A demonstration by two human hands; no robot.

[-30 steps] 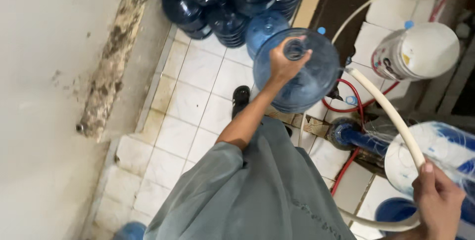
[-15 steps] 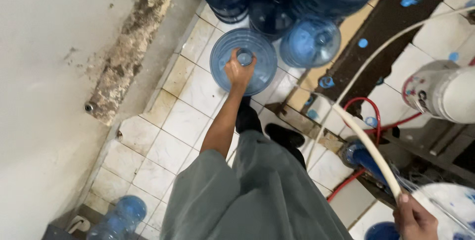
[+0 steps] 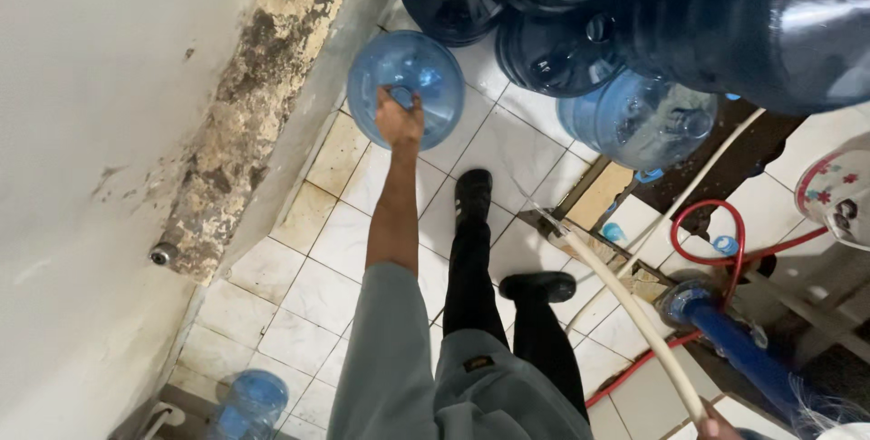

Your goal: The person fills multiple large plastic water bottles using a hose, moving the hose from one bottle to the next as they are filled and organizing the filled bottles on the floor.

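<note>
Blue water jug (image 3: 406, 87), round and translucent, sits low against the foot of the stained wall (image 3: 136, 114), over the white tiled floor (image 3: 317, 295); our left hand (image 3: 397, 120) is clamped around its neck, arm stretched straight down to it. We cannot tell whether the jug's base touches the tiles or hangs just above them.

Our right hand (image 3: 716, 424) barely shows at the bottom edge, its grip closed on a cream hose (image 3: 625, 313) that runs up and left across the frame to end near a wooden block.

Counting jugs of the same kind: one in our grip, one paler blue jug (image 3: 639, 123) lying just right of it, and one small-looking jug (image 3: 249, 404) at the lower left corner by the wall. Above them a stack of dark blue jugs (image 3: 562, 32) fills the top of the view; we make out at least three, and the rest merge together.

At the right, one red hose (image 3: 716, 241) loops over the tiles beside a blue pipe (image 3: 743, 349). One white round container with a red and blue label (image 3: 838, 195) shows at the right edge. Our two black shoes (image 3: 473, 195) stand between jug and hoses.
</note>
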